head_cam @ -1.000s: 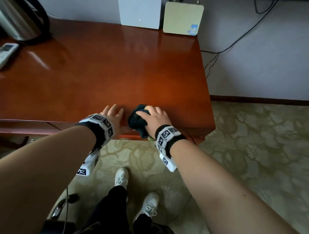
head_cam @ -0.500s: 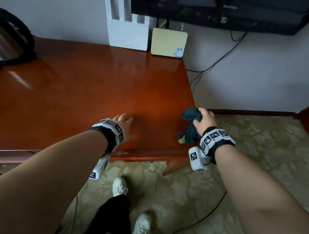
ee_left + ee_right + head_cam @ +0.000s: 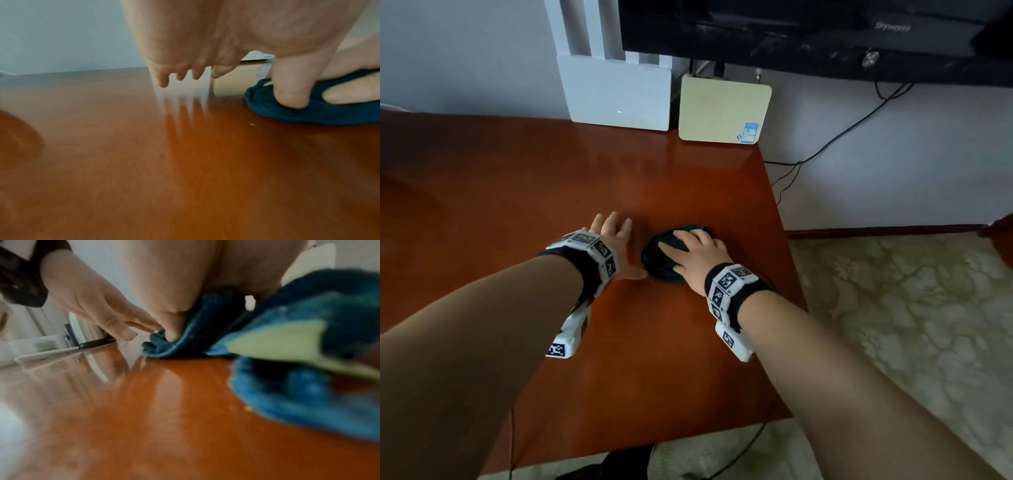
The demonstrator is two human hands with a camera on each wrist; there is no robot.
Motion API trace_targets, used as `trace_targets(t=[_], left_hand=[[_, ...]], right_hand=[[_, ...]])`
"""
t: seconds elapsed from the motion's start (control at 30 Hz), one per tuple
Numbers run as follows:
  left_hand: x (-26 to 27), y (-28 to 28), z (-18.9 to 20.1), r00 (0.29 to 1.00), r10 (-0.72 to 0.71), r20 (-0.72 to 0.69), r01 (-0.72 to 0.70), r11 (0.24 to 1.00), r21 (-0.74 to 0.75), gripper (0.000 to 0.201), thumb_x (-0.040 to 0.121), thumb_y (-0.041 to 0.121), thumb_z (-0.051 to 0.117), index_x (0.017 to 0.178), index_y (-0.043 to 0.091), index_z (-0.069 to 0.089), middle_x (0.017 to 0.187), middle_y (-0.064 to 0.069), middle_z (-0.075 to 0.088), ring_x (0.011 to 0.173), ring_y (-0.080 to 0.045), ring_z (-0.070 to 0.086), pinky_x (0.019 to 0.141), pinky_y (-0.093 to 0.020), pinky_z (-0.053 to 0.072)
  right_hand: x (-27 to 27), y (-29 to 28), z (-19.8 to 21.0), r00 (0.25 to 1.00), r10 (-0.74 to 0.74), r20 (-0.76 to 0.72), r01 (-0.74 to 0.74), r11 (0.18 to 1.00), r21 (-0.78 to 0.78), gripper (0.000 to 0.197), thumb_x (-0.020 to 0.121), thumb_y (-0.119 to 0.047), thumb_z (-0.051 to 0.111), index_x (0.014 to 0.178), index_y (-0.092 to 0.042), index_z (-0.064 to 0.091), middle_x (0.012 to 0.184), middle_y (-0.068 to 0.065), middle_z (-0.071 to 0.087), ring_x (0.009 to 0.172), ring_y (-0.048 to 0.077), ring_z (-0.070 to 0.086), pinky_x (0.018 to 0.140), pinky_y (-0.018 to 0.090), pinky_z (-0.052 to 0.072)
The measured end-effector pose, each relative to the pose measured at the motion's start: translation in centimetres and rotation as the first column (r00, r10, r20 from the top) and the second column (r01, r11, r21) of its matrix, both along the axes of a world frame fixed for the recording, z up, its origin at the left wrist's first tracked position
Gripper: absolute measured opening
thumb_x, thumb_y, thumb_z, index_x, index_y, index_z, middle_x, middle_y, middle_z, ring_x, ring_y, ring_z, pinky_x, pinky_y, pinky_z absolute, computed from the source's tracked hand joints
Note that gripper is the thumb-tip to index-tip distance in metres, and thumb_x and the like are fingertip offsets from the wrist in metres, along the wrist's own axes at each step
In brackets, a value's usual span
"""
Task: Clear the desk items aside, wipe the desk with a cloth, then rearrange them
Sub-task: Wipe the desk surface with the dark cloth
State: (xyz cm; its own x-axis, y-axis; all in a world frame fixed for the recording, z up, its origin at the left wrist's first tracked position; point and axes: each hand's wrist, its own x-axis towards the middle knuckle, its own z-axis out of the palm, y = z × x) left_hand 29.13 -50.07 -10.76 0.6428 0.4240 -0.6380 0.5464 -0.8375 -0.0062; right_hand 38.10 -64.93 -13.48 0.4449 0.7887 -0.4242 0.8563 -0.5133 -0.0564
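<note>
Since half a second ago our right hand [image 3: 697, 255] has carried the cloth [image 3: 661, 255] back from the desk's right edge onto the top, and it now sits just beside our left hand [image 3: 616, 245]; the view has also tipped up, so more of the screen [image 3: 808, 31] on the wall shows. Going left to right: our left hand lies on the desk [image 3: 517, 192] with straight, spread fingers, grasping nothing, its thumb reaching toward the cloth; the left wrist view shows its fingertips [image 3: 162, 81] near the glossy wood. Next comes the cloth, a dark blue bunch lying on the right half of the desk, nearer the front than the back. Our right hand presses down on it, fingers spread over the top; in the right wrist view the thumb [image 3: 174, 331] digs into a fold, with a pale green patch [image 3: 277, 339] showing. At the back edge a white box [image 3: 619, 92] and a cream box [image 3: 722, 109] lean on the wall.
</note>
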Motion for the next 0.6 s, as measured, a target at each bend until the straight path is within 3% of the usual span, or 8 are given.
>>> trace_targets(t=[0.1,0.2,0.27,0.37,0.43,0.47,0.53,0.6], left_hand=[[1.6,0.5,-0.4,0.997,-0.058,-0.05,0.057,0.998,-0.029,0.113,0.073,0.066,0.062,0.149,0.027,-0.012,0.156,-0.004,-0.021,0.145,-0.026,-0.016,0.119,-0.046,0.004],[2.1,0.3,-0.9,0.99,-0.097,-0.099,0.096,0.995,-0.016,0.119,0.071,0.066,0.064,0.147,0.029,-0.019,0.154,-0.004,-0.027,0.144,-0.027,-0.018,0.118,-0.047,0.004],[2.0,0.4,-1.1,0.989,-0.106,-0.107,0.106,0.994,-0.006,0.119,0.071,0.067,0.063,0.146,0.03,-0.021,0.154,-0.004,-0.028,0.144,-0.026,-0.019,0.117,-0.047,0.003],[1.7,0.5,-1.3,0.989,-0.123,-0.083,0.123,0.992,-0.005,0.118,0.071,0.069,0.061,0.147,0.03,-0.02,0.154,-0.003,-0.028,0.144,-0.026,-0.018,0.117,-0.046,0.003],[1.4,0.7,-1.3,0.989,-0.134,-0.066,0.134,0.991,-0.01,0.119,0.07,0.069,0.062,0.147,0.03,-0.02,0.154,-0.003,-0.028,0.144,-0.025,-0.019,0.118,-0.045,0.002],[1.3,0.9,-1.3,0.987,-0.149,-0.063,0.148,0.989,-0.017,0.122,0.068,0.068,0.064,0.147,0.029,-0.02,0.154,-0.003,-0.028,0.144,-0.025,-0.019,0.118,-0.045,0.001],[0.5,1.6,-1.0,0.98,-0.183,-0.074,0.18,0.983,-0.035,0.127,0.066,0.066,0.069,0.146,0.028,-0.022,0.154,-0.003,-0.029,0.144,-0.023,-0.02,0.119,-0.044,0.001],[-1.1,2.5,-0.5,0.979,-0.171,-0.11,0.168,0.985,-0.035,0.13,0.065,0.062,0.072,0.145,0.027,-0.025,0.153,-0.004,-0.03,0.144,-0.022,-0.021,0.118,-0.044,0.003]], right_hand=[[3.0,-1.5,-0.5,0.999,-0.03,0.034,0.029,0.999,0.039,0.049,0.101,-0.025,0.029,0.147,-0.039,0.015,0.157,-0.001,0.01,0.142,0.027,0.009,0.11,0.044,0.022],[6.8,-4.4,-0.8,0.954,-0.295,0.06,0.291,0.955,0.066,0.05,0.1,-0.022,0.03,0.146,-0.04,0.018,0.156,-0.001,0.014,0.14,0.031,0.014,0.108,0.043,0.026],[8.9,-6.5,-0.8,0.868,-0.492,0.064,0.489,0.87,0.057,0.052,0.099,-0.017,0.032,0.145,-0.04,0.022,0.155,-0.001,0.016,0.137,0.032,0.017,0.107,0.041,0.03],[10.7,-8.9,-0.2,0.661,-0.75,-0.012,0.749,0.659,0.066,0.055,0.095,-0.009,0.039,0.143,-0.033,0.029,0.15,0.006,0.024,0.132,0.035,0.027,0.104,0.044,0.035],[10.8,-9.7,0.4,0.544,-0.836,-0.071,0.837,0.534,0.121,0.048,0.095,-0.015,0.042,0.141,-0.027,0.036,0.143,0.013,0.034,0.125,0.037,0.039,0.101,0.043,0.042],[10.6,-9.7,0.7,0.524,-0.846,-0.101,0.847,0.504,0.169,0.046,0.095,-0.018,0.044,0.14,-0.026,0.039,0.141,0.014,0.037,0.122,0.038,0.043,0.1,0.043,0.043],[9.8,-8.9,1.7,0.576,-0.801,-0.165,0.805,0.521,0.283,0.045,0.094,-0.019,0.047,0.138,-0.024,0.042,0.142,0.014,0.038,0.124,0.037,0.043,0.1,0.041,0.043],[8.6,-6.9,3.0,0.686,-0.695,-0.216,0.715,0.587,0.381,0.045,0.094,-0.018,0.048,0.138,-0.022,0.042,0.142,0.013,0.038,0.127,0.033,0.041,0.1,0.037,0.04]])
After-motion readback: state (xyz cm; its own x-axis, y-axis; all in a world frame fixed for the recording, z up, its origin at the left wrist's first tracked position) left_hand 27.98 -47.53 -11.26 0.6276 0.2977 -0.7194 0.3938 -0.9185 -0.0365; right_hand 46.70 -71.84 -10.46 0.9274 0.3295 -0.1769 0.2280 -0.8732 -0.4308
